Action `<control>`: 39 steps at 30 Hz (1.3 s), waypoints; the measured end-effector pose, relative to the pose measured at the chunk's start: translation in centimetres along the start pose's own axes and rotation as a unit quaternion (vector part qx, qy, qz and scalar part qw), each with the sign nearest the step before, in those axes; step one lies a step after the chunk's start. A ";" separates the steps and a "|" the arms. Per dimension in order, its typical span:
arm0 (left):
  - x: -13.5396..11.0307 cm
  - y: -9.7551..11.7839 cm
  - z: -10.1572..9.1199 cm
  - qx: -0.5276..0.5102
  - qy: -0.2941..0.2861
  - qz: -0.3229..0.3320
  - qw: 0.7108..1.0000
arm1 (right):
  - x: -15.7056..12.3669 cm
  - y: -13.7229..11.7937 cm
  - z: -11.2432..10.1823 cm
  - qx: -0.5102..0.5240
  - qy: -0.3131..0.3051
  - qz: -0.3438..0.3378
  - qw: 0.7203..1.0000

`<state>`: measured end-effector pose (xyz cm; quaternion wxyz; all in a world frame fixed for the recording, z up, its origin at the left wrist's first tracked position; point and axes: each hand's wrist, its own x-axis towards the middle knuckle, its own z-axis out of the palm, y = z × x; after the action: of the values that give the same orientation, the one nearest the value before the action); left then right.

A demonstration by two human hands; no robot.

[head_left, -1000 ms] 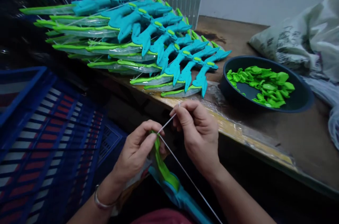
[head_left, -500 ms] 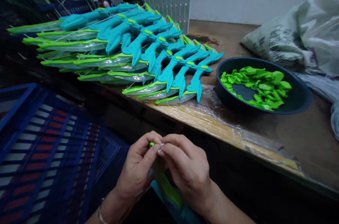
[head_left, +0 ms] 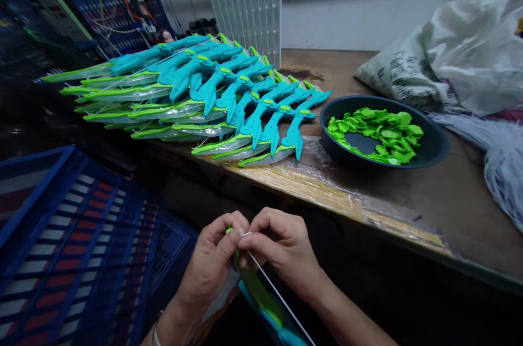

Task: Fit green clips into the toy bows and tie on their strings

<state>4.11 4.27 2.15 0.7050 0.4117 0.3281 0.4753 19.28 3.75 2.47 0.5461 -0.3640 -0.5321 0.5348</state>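
Observation:
Just below the table edge my left hand (head_left: 212, 261) is closed around the green tip of a toy bow (head_left: 261, 294), which slants down toward the bottom of the view. My right hand (head_left: 286, 250) pinches a white string (head_left: 281, 299) close beside that tip. From the fingers the string runs taut along the bow to the lower edge. Fingers of both hands nearly meet and hide the point where string and tip join. Several similar blue and green toy bows (head_left: 253, 131) lie overlapping in a pile on the table beyond.
On the table (head_left: 429, 193) stands a dark bowl (head_left: 439, 150) with many small green plastic parts (head_left: 392, 133). Behind it sits a white sack (head_left: 412, 71), with a bundle of white strings (head_left: 502, 161) at the right. Blue crates (head_left: 77, 231) stand at lower left.
My right hand has turned, and the white string now shows stretched down along the bow. My left hand keeps its hold on the tip. The camera view has shifted slightly.

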 end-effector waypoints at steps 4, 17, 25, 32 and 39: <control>-0.5 -0.1 1.0 0.041 0.061 -0.014 0.997 | -0.9 -1.1 -0.6 -0.231 0.015 -0.185 0.955; -0.3 0.0 1.2 0.014 0.055 -0.042 0.998 | -1.5 -1.8 -0.2 -0.205 0.052 -0.168 0.963; -1.2 -0.2 0.9 0.017 0.027 -0.016 0.999 | -1.9 -1.4 0.0 -0.244 0.046 -0.258 0.934; -1.2 -0.1 1.6 0.001 0.010 -0.003 1.000 | -2.4 -1.1 0.3 -0.331 0.071 -0.316 0.886; -1.3 0.2 2.0 -0.001 -0.015 0.008 1.000 | -3.1 -2.1 0.3 -0.280 0.112 -0.262 0.917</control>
<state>5.31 2.55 3.36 0.7067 0.4207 0.3132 0.4749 19.85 0.33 4.00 0.5982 -0.4074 -0.6718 0.1576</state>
